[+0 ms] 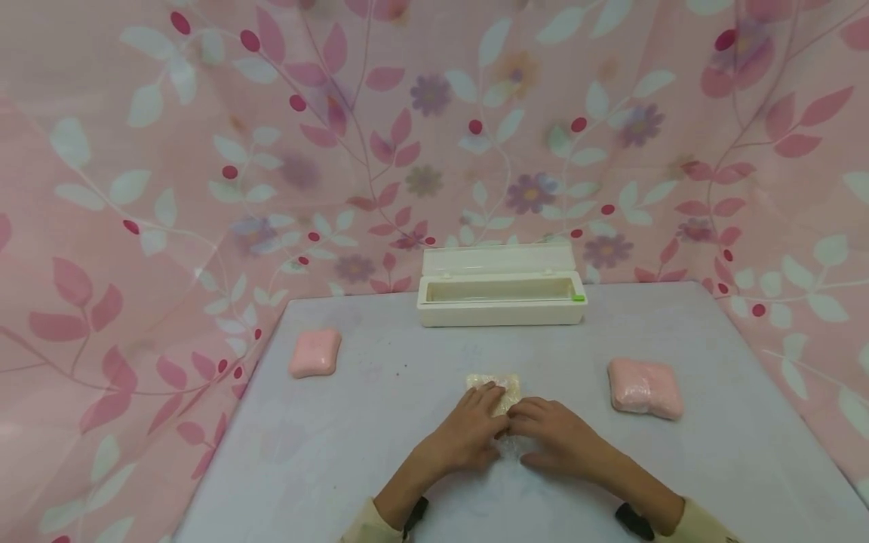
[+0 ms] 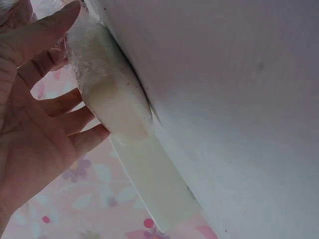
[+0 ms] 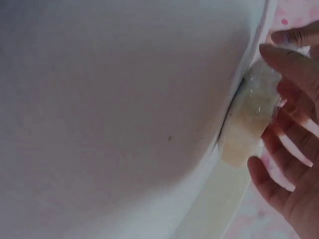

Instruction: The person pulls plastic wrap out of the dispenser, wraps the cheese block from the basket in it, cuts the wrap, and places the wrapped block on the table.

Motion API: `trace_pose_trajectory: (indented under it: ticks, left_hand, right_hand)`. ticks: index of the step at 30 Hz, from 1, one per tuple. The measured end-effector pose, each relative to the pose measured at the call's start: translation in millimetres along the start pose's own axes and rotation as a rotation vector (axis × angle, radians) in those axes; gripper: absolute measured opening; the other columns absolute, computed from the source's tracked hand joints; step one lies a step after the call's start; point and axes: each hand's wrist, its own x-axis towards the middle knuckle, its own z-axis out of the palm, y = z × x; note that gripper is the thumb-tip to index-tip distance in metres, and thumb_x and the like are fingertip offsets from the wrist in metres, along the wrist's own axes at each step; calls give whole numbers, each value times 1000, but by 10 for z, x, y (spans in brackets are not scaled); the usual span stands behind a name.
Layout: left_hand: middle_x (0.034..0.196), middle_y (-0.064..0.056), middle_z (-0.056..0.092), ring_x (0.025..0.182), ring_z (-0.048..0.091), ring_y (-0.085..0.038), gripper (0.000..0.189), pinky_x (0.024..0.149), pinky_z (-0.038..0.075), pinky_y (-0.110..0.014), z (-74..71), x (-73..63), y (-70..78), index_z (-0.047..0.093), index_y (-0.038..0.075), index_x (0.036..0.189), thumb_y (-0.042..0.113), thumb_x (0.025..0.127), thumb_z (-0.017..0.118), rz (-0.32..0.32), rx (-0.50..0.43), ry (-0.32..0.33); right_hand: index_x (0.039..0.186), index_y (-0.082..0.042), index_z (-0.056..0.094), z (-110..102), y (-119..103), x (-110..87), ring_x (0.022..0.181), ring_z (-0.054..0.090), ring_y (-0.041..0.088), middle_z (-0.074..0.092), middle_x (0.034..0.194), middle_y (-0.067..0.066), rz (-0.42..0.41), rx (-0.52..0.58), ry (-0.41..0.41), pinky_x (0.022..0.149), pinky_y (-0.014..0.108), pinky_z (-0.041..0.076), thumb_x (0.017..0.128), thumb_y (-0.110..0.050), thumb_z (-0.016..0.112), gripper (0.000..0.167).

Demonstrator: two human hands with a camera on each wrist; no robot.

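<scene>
A pale yellow block (image 1: 511,383) in crinkled clear plastic film lies on the table in front of me. My left hand (image 1: 465,431) rests its fingers on the block's top and left side. From the right, my right hand (image 1: 560,439) touches the near part with its fingertips, close to the left fingers. Loose film (image 1: 508,446) bunches between the hands at the block's near end. In the left wrist view the fingers lie along the wrapped block (image 2: 117,99), thumb stretched toward the film. The right wrist view shows slightly bent, spread fingers beside the block (image 3: 244,129).
Behind stands a long white box (image 1: 498,315), lid raised, with a green slider at its right end; it looks like a cling film dispenser. One pink film-wrapped block (image 1: 315,353) lies left, another pink block (image 1: 645,388) right. A flowered pink curtain (image 1: 407,151) hangs behind the table.
</scene>
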Motion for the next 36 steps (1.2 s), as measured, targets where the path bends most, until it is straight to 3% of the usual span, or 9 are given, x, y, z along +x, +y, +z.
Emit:
trace_pose_trajectory:
  ticks: [5,10,16,19,23,27,30,33,36]
  left_hand:
    - [145,-16,42,138,37,-37,11,106,37,-52,-2,-10,-4,68,22,94,20,85,73,25,17,18]
    - [146,-17,43,138,38,-36,18,106,37,-51,-8,-26,-16,72,17,105,15,87,69,40,-5,17]
    - [150,-20,39,141,32,-36,10,111,30,-52,-29,-30,-35,63,9,102,14,93,59,17,-128,-56]
    - [151,-21,39,143,28,-35,26,113,25,-50,-44,-21,-99,56,0,121,10,98,50,-17,-268,-75]
    - [147,-22,41,141,32,-31,44,113,28,-41,-65,-3,-211,37,-8,143,6,101,43,-49,-467,-35]
    - [139,-16,53,106,57,-12,21,89,46,-22,-73,1,-277,48,2,123,9,104,42,-95,-604,8]
    - [103,-5,66,69,47,-6,6,61,40,-18,-80,3,-283,45,10,103,16,106,44,-170,-668,31]
    - [70,5,50,57,38,-2,9,52,33,-18,-96,30,-264,45,13,100,20,105,47,-241,-664,72]
    - [63,9,41,53,34,-1,7,49,30,-18,-105,76,-245,49,13,101,18,102,54,-276,-614,121]
  right_hand:
    - [106,-17,70,96,-81,60,108,56,22,60,116,0,-12,-224,-10,75,39,51,66,-34,88,47]
    - [92,-15,68,177,-144,119,97,57,21,59,108,2,-45,-341,31,66,32,51,68,-27,88,34]
    - [94,-14,66,152,-199,141,95,61,20,60,104,2,-19,-265,46,71,32,54,75,-15,81,24]
    - [97,-13,60,108,-221,143,83,59,12,58,94,-3,48,-177,52,65,28,51,82,-11,74,21]
    - [102,-11,53,68,-226,164,64,43,3,49,78,-10,185,-93,51,53,22,42,90,-8,65,17]
    - [104,-10,51,53,-199,207,52,31,-2,37,63,-15,300,-55,37,44,18,32,94,-8,60,13]
    - [100,-10,52,29,-162,261,48,25,-3,30,57,-16,366,-21,59,41,18,26,95,-8,60,10]
    - [97,-9,55,7,-110,322,47,28,-4,34,57,-17,428,12,90,42,18,28,94,-8,64,9]
    - [92,-10,60,-2,-59,374,49,35,-3,44,58,-17,487,57,103,46,19,34,91,-8,68,7]
